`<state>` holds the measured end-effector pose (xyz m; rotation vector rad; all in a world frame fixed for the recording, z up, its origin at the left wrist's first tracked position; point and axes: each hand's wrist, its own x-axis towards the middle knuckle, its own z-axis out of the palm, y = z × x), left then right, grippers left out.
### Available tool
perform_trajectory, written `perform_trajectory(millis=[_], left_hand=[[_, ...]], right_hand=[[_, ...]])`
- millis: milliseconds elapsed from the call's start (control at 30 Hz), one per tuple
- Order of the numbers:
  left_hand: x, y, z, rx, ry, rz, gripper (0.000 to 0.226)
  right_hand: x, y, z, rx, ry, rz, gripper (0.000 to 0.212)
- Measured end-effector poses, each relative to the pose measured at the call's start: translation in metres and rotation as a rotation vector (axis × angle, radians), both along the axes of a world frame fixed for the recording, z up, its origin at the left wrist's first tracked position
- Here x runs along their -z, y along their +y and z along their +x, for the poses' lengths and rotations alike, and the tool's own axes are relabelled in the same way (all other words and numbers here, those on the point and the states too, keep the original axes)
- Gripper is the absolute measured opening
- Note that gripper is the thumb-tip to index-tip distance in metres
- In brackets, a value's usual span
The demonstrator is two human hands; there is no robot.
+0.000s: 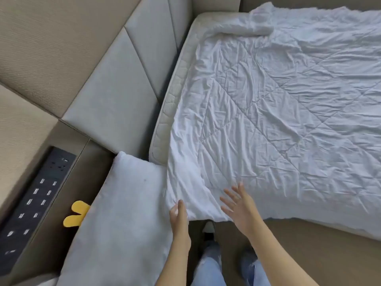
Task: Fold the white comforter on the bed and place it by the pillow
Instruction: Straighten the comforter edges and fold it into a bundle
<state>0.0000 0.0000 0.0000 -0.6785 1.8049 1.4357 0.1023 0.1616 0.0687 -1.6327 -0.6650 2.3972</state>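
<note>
Head view looks down past 2 bare forearms and pale blue jeans to the near edge of the bed. At that edge the left hand [179,213] closes its fingers on the near corner of the crumpled white quilted comforter [288,112], thumb on top of the cloth. Just to its right, the right hand [239,205] is spread flat, fingers apart, over the same edge of the comforter and holding nothing; whether the palm touches the fabric I cannot tell. Left of the hands a plump white rectangular pillow [123,213] lies at the near left corner of the bed, its edge touching the comforter corner, with a yellow rounded object [76,213] half hidden behind it. Beyond that a black panel of sockets and switches [37,199] sits in the beige ledge beside the grey padded headboard [115,96].

Farther off, the comforter lies in 1 wrinkled layer over most of the off-white mattress [177,83], with only its far left corner bunched up. By my judgement the task is at its start: no fold is made, and all the folding and the placing by the pillow remain.
</note>
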Motion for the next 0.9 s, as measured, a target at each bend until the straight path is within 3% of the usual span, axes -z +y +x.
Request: perform_trajectory(millis=[200,300,400,533,600,733,900], left_hand=[[0.016,-0.001,0.019,-0.059,-0.219,-0.084,0.085],[0.020,0.004,0.021,-0.180,-0.298,0.002,0.090],[0.024,0.010,0.014,-0.318,-0.226,0.055,0.091],[0.008,0.040,-0.001,-0.358,-0.073,0.215,0.056],[-0.006,0.056,-0.009,-0.356,-0.057,0.328,0.061],[-0.037,0.076,-0.020,-0.351,-0.026,0.530,0.050],[-0.083,0.087,-0.040,-0.305,0.080,0.620,0.057]], right_hand=[[0.026,-0.040,-0.003,0.001,-0.023,-0.139,0.063],[0.036,-0.049,0.005,-0.014,-0.022,-0.176,0.062],[0.045,-0.055,0.014,-0.013,-0.037,-0.191,0.062],[0.053,-0.052,0.023,0.000,-0.084,-0.243,0.066],[0.056,-0.051,0.023,0.036,-0.116,-0.280,0.069],[0.057,-0.039,0.022,0.220,-0.119,-0.382,0.079],[0.058,-0.009,0.015,0.471,-0.060,-0.372,0.072]])
